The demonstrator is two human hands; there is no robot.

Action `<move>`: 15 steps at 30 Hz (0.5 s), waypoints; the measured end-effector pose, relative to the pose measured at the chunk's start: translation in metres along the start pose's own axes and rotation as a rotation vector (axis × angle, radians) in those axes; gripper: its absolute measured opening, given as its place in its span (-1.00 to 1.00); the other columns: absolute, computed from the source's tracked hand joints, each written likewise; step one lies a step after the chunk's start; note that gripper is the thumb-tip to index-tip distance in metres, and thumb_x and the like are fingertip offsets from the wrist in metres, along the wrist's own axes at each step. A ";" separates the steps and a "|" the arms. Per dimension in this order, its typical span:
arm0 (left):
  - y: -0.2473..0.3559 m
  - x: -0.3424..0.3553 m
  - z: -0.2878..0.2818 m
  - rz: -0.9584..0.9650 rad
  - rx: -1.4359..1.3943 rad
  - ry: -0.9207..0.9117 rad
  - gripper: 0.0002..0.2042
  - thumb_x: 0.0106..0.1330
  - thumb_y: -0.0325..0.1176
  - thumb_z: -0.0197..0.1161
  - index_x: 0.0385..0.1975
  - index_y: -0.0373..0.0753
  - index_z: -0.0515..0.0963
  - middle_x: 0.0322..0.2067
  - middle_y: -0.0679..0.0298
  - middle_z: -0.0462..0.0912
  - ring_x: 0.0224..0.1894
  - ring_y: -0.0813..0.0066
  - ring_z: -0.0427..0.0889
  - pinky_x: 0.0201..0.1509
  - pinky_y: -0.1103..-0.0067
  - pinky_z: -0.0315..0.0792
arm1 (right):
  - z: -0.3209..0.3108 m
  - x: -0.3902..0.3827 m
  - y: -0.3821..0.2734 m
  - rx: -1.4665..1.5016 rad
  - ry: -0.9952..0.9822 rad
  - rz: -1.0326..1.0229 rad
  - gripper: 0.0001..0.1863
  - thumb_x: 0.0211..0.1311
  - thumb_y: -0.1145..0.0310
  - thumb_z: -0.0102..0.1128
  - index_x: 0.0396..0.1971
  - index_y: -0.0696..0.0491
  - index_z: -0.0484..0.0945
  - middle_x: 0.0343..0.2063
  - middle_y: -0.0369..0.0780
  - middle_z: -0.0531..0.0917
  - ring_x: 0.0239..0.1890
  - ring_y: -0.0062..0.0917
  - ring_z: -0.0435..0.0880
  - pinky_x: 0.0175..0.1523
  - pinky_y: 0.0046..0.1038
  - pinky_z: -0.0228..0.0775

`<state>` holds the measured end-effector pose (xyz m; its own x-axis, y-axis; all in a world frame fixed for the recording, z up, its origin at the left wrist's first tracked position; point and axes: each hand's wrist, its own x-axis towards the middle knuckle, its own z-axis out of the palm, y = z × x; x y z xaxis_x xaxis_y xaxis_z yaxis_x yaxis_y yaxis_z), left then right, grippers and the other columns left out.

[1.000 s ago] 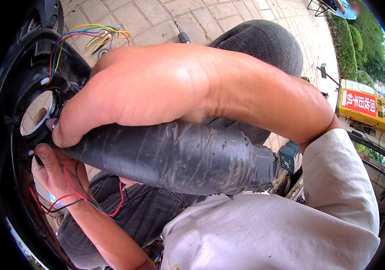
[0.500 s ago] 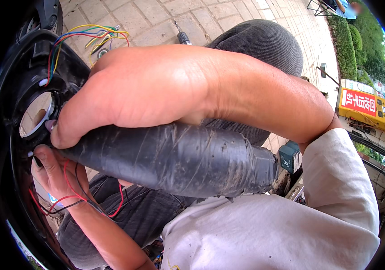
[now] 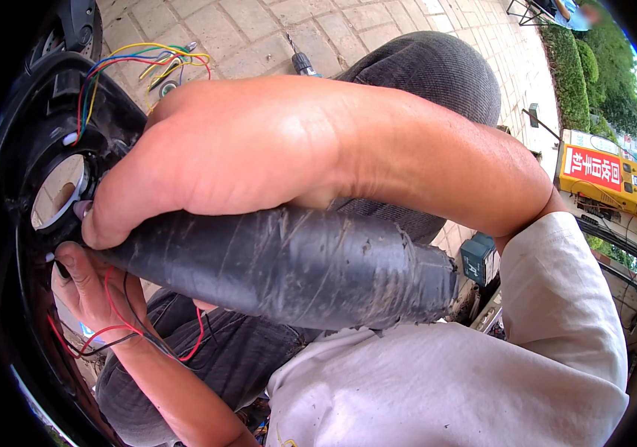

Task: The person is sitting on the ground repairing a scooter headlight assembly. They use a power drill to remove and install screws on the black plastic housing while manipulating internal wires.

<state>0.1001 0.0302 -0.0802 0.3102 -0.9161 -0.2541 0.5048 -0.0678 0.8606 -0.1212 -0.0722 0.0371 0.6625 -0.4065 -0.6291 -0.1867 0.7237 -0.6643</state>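
Observation:
A black plastic panel [image 3: 5,194] with a round opening stands along the left. By the opening's lower right edge, my right hand [image 3: 206,149] is closed, thumb and fingertip near each other. Its other fingers are hidden. Just below it, my left hand [image 3: 102,294] is also closed, its thumb beside the panel. Whatever either hand pinches is too small or hidden. Red and black wires [image 3: 128,325] hang in loops across my left hand and wrist. Under my right hand and forearm lies a bulky, tapering thing wrapped in black tape [image 3: 281,264], dusty and wrinkled.
Several coloured wires [image 3: 132,54] run from a white connector [image 3: 71,138] at the panel's top. On the paving [image 3: 236,37] lie a roll of tape [image 3: 168,88] and a drill [image 3: 303,63]. A dark green battery-like block [image 3: 479,259] sits by my right elbow.
Hardly anything differs. Both hands keep their places by the round opening, and the right hand has shifted very slightly.

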 end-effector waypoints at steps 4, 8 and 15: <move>0.000 0.000 -0.005 -0.026 0.041 0.058 -0.46 0.47 -0.06 0.06 0.12 -0.52 0.35 0.02 -0.01 0.55 0.06 0.31 0.56 0.15 0.39 0.43 | 0.001 0.007 0.002 0.079 -0.025 0.014 -0.66 0.07 0.39 0.31 -0.24 0.36 0.57 -0.38 -0.05 0.67 -0.46 -0.38 0.70 -0.45 -0.32 0.58; -0.001 0.003 -0.007 -0.052 0.049 0.196 -0.46 0.47 -0.06 0.06 0.11 -0.52 0.37 0.01 0.01 0.56 0.05 0.33 0.56 0.13 0.42 0.43 | 0.000 0.001 -0.001 0.021 -0.006 0.025 -0.65 0.08 0.39 0.32 -0.23 0.37 0.56 -0.36 -0.05 0.67 -0.43 -0.38 0.70 -0.43 -0.31 0.59; -0.004 0.005 -0.016 -0.039 0.027 0.093 -0.44 0.46 -0.05 0.08 0.13 -0.54 0.34 0.05 0.00 0.54 0.06 0.31 0.56 0.16 0.41 0.41 | 0.000 0.003 -0.001 -0.001 0.032 0.034 -0.63 0.07 0.38 0.33 -0.23 0.38 0.56 -0.33 -0.05 0.67 -0.42 -0.38 0.70 -0.40 -0.33 0.59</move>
<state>0.1123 0.0320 -0.0917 0.3647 -0.8719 -0.3268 0.4963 -0.1149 0.8605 -0.1186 -0.0740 0.0356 0.6324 -0.3992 -0.6638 -0.2092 0.7371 -0.6426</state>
